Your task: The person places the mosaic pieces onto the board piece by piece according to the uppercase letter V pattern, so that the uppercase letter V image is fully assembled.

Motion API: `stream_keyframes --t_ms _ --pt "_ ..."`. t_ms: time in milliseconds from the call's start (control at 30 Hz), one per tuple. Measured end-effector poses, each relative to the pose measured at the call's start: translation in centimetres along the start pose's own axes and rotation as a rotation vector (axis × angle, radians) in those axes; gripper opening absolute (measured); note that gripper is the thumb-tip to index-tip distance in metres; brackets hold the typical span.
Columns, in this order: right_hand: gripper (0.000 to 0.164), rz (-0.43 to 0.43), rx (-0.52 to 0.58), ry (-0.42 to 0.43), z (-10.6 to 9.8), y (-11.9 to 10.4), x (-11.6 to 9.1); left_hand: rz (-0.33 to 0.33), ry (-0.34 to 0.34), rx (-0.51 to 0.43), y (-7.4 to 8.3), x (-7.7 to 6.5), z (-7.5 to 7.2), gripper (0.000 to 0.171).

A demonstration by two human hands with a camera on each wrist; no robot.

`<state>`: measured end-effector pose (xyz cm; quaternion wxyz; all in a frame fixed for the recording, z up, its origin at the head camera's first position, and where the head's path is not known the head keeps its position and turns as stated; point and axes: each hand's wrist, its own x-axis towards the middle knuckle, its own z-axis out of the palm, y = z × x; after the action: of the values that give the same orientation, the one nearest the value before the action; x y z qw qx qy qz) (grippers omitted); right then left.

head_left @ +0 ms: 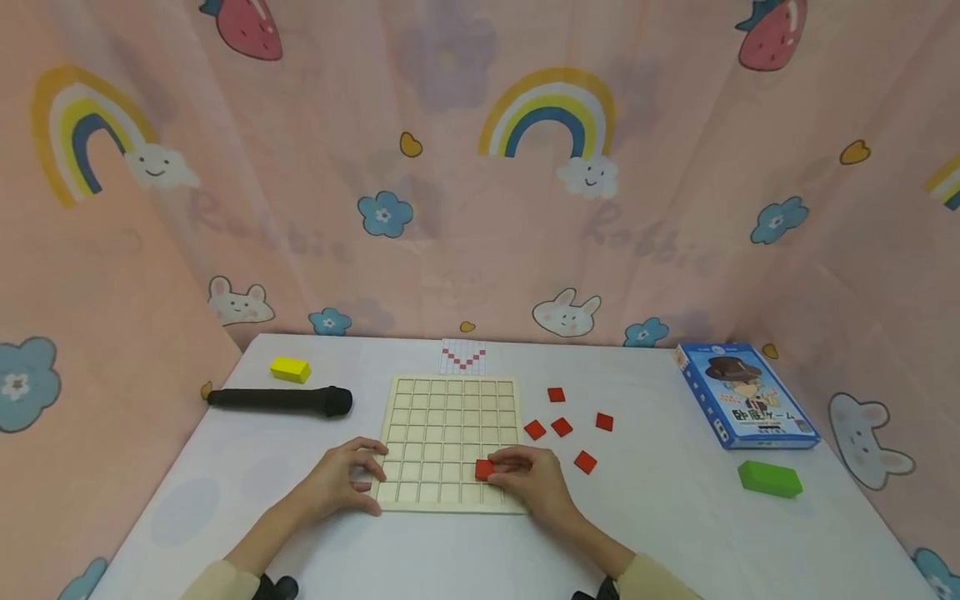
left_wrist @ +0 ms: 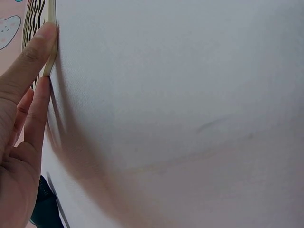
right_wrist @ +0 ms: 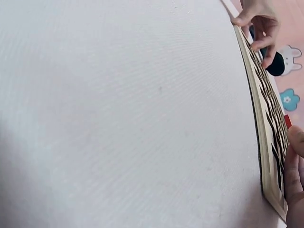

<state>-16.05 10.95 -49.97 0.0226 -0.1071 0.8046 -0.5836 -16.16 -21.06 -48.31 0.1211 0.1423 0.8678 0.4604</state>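
Observation:
A pale wooden grid board (head_left: 440, 496) lies flat in the middle of the table. My left hand (head_left: 341, 477) holds its near left corner, thumb at the front edge and fingers along the left side; the left wrist view shows the thumb and a finger of the left hand (left_wrist: 28, 109) on the corner. Between thumb and fingers my right hand (head_left: 542, 492) pinches a red square tile (head_left: 483, 470) low over the grid's lower right cells. The right wrist view catches the red tile (right_wrist: 287, 121) at the fingertips of the right hand (right_wrist: 295, 175).
Several loose red tiles (head_left: 562, 427) lie right of the board. Behind it is a small card with a red V pattern (head_left: 464, 357). A black microphone (head_left: 277, 402) and yellow block (head_left: 290, 370) lie left; a blue box (head_left: 750, 396) and green block (head_left: 770, 479) sit right.

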Motion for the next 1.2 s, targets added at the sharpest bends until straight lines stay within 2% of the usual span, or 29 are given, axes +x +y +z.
stream_keyframes --t_ms 100,233,433,733,1200 --pt "0.027 -0.023 -0.009 0.001 0.5 -0.2 0.4 0.015 0.000 0.000 0.0 0.0 0.0 0.036" --pt "0.026 -0.008 -0.010 -0.024 1.0 -0.4 0.7 0.033 -0.007 0.006 -0.1 -0.1 0.0 0.035" --pt "0.024 -0.011 -0.036 -0.094 1.6 -0.9 1.2 0.036 -0.012 0.003 -0.1 -0.1 0.1 0.035" --pt "0.021 -0.050 -0.076 -0.126 2.5 -1.0 2.0 0.028 -0.012 0.002 -0.1 -0.2 0.0 0.035" --pt "0.032 -0.044 -0.063 -0.151 2.8 -1.5 2.0 0.028 -0.032 -0.032 0.0 0.0 -0.2 0.035"
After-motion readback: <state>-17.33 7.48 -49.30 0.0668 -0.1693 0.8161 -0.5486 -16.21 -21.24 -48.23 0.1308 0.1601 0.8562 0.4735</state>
